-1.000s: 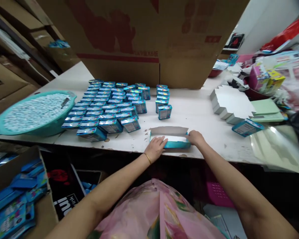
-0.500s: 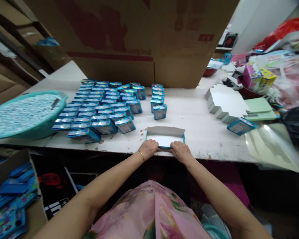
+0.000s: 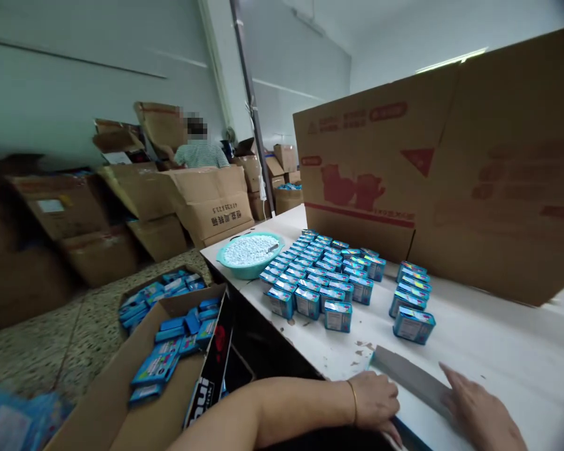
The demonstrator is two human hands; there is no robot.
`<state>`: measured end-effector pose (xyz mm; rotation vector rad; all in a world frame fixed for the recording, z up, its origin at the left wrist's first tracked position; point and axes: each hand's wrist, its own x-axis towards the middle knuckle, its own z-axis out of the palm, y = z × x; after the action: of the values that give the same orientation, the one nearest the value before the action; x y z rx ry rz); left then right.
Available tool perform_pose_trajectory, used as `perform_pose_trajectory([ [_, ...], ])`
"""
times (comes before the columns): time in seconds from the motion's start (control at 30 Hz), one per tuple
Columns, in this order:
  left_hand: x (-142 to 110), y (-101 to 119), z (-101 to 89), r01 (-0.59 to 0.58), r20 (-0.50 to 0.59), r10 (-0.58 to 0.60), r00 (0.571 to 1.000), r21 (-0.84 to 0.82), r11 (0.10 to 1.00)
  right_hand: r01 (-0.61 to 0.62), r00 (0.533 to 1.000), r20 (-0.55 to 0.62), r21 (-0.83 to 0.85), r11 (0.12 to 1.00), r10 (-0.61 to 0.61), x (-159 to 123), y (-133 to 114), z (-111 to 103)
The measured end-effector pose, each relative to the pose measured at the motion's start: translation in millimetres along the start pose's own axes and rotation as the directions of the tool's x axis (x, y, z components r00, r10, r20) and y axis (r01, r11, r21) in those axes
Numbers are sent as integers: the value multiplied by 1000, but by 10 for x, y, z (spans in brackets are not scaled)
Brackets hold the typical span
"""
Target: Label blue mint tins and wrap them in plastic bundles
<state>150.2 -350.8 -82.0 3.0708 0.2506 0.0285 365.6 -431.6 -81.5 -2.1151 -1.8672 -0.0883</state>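
Note:
A shallow cardboard display box (image 3: 407, 374), grey-white inside with a blue outer edge, lies unfolded at the table's front edge. My left hand (image 3: 375, 398), with a gold bangle at the wrist, has its fingers curled over the near side of this box. At the box's right end, my right hand (image 3: 482, 410) lies over the raised far flap with its fingers stretched out and apart. Several small blue packs (image 3: 413, 324) stand in a short row just beyond the box. A larger group of the same blue packs (image 3: 307, 300) stands in rows to the left.
A turquoise basin (image 3: 247, 270) of small white pieces sits at the table's left end. A big brown carton (image 3: 357, 219) stands at the back. Lower left, an open carton (image 3: 98, 401) holds blue packs. Stacked cartons (image 3: 207, 194) and a person in a striped shirt (image 3: 202, 155) are behind.
The view has swung left and up, bringing the floor, stacked cartons and a person into sight. My right hand has left the box's near edge for its far flap, fingers extended.

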Motion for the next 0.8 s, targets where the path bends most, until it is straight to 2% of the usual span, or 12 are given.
perform_pose_trajectory([
  [0.07, 39, -28, -182, 140, -209, -142, 968, -24, 990, 5, 990, 139, 95, 995, -18, -11, 137, 88],
  [0.13, 147, -119, -352, 304, -307, -317, 897, -91, 948, 57, 987, 140, 181, 982, -83, -96, 208, 213],
  [0.17, 216, -184, -415, 347, -251, -366, 896, -118, 930, 84, 987, 114, 205, 975, -110, -143, 211, 260],
  [0.23, 349, -323, -480, 326, 58, -321, 945, -166, 931, 105, 986, 99, 235, 966, -132, -214, 156, 269],
  [0.3, 444, -426, -473, 279, 348, -183, 919, -249, 928, 78, 978, 168, 264, 961, -125, -234, 47, 148],
  [0.33, 476, -454, -454, 253, 393, -136, 909, -265, 930, 45, 970, 218, 274, 961, -108, -222, -13, 51],
  [0.43, 534, -477, -378, 223, 382, -114, 917, -255, 941, -59, 928, 372, 219, 974, -28, -120, -149, -246],
  [0.5, 573, -478, -331, 254, 331, -173, 928, -221, 942, -16, 888, 458, 136, 991, -48, -46, -175, -354],
  [0.53, 593, -477, -308, 272, 309, -205, 929, -190, 943, 18, 877, 478, 65, 998, -47, -25, -174, -373],
  [0.57, 610, -472, -284, 300, 293, -249, 923, -144, 943, -11, 882, 472, 26, 1000, -2, -19, -169, -373],
  [0.67, 615, -429, -213, 262, 271, -220, 937, -133, 956, -58, 887, 455, -47, 997, 73, -60, -157, -317],
  [0.8, 545, -339, -130, 170, 242, -156, 958, -40, 985, 28, 892, 450, -124, 992, 31, -105, -158, -223],
])
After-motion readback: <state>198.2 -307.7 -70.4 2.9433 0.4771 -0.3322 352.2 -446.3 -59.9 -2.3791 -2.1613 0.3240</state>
